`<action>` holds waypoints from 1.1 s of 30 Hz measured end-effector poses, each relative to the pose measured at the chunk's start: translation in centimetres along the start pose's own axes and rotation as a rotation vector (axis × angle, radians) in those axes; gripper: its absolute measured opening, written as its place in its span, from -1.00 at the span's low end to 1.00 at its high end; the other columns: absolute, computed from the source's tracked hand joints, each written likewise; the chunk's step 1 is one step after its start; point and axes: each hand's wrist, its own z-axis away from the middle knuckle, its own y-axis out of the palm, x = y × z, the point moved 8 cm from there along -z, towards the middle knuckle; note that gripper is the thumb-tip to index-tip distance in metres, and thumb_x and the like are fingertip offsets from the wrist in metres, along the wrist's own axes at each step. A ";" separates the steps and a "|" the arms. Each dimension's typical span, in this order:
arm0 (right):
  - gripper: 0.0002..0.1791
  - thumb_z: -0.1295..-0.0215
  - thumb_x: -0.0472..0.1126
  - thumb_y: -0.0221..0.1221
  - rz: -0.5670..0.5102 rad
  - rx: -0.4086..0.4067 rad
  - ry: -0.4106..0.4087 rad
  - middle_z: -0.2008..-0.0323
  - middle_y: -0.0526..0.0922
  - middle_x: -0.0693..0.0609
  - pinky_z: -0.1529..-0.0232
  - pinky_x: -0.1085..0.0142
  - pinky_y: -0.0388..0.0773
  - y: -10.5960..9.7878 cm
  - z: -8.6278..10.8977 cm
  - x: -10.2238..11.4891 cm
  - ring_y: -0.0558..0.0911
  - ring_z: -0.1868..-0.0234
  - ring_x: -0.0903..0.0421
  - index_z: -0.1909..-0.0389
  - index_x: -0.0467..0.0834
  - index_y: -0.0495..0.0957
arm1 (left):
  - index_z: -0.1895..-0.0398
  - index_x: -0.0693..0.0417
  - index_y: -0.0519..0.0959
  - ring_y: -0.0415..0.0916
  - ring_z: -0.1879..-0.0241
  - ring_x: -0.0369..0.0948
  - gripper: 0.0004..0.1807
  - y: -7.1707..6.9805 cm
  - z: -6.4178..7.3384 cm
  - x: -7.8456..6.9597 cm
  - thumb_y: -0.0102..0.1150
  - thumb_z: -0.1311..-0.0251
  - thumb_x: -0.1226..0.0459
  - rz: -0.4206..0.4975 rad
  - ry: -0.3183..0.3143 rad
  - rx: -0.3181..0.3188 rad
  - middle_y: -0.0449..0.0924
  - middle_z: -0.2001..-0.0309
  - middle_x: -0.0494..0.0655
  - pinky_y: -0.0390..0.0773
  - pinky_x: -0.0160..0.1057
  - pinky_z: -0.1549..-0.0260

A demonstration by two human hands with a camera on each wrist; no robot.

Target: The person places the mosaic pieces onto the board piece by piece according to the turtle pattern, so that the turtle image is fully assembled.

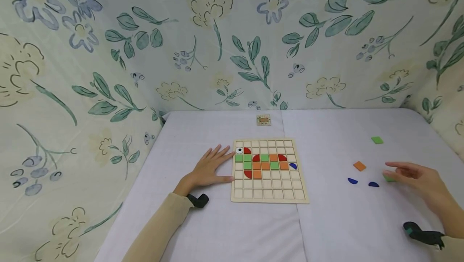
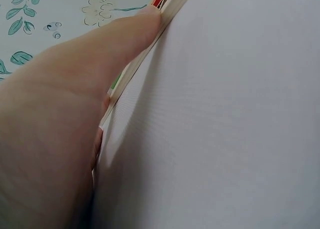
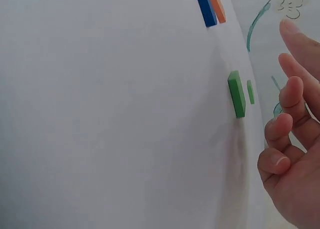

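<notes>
A wooden grid board (image 1: 266,184) holds green, orange and red pieces, plus a white eye tile (image 1: 239,150). On its right side sits a blue half-round piece (image 1: 293,166), slightly tilted. My left hand (image 1: 207,169) lies with fingers spread, thumb and fingertips touching the board's left edge. Far to the right, my right hand (image 1: 422,179) hovers over a green tile (image 3: 237,94), fingers loosely bent and apart from it. In the head view that hand partly hides the tile. Nothing shows between its fingers.
Left of the right hand lie an orange tile (image 1: 359,166) and two blue half-round pieces, one nearer (image 1: 373,184) and one farther left (image 1: 353,181). Another green tile (image 1: 377,140) is farther back. A small pattern card (image 1: 264,120) lies behind the board on white cloth (image 1: 203,229).
</notes>
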 end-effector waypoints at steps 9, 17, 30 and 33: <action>-0.46 -0.32 0.06 0.31 0.070 0.000 0.088 0.20 0.51 -0.03 0.43 0.50 0.34 -0.1 -0.5 -4.6 0.33 0.23 0.10 -0.18 -0.20 0.57 | -0.61 -0.40 -0.06 -0.44 -0.57 -0.11 0.04 0.1 0.1 0.0 -0.05 -0.11 -0.50 -0.004 -0.011 0.015 -0.25 -0.60 -0.26 -0.39 0.02 -0.47; -0.47 -0.25 0.06 0.37 0.058 0.005 0.067 0.32 0.42 -0.06 0.45 0.37 0.27 0.0 -0.4 -4.9 0.30 0.32 0.15 -0.15 -0.13 0.59 | -0.60 -0.43 -0.08 -0.47 -0.56 -0.14 0.04 0.0 0.0 -0.1 -0.06 -0.10 -0.51 -0.016 -0.032 0.029 -0.29 -0.60 -0.31 -0.42 0.00 -0.46; -0.38 -0.27 -0.18 0.36 0.116 0.026 0.072 0.34 0.42 -0.09 0.48 0.35 0.26 0.0 -0.7 -4.2 0.29 0.35 0.11 -0.20 -0.49 0.44 | -0.61 -0.41 -0.07 -0.47 -0.56 -0.14 0.05 0.1 0.0 0.1 -0.05 -0.09 -0.51 -0.021 -0.023 0.020 -0.27 -0.60 -0.29 -0.40 0.01 -0.46; -0.40 -0.29 -0.17 0.35 0.119 0.030 0.074 0.34 0.42 -0.09 0.49 0.34 0.25 0.0 -0.9 -4.4 0.28 0.33 0.10 -0.19 -0.49 0.46 | -0.60 -0.43 -0.08 -0.47 -0.56 -0.15 0.05 0.1 0.0 0.1 -0.06 -0.09 -0.52 -0.016 -0.020 0.022 -0.28 -0.60 -0.30 -0.41 0.00 -0.46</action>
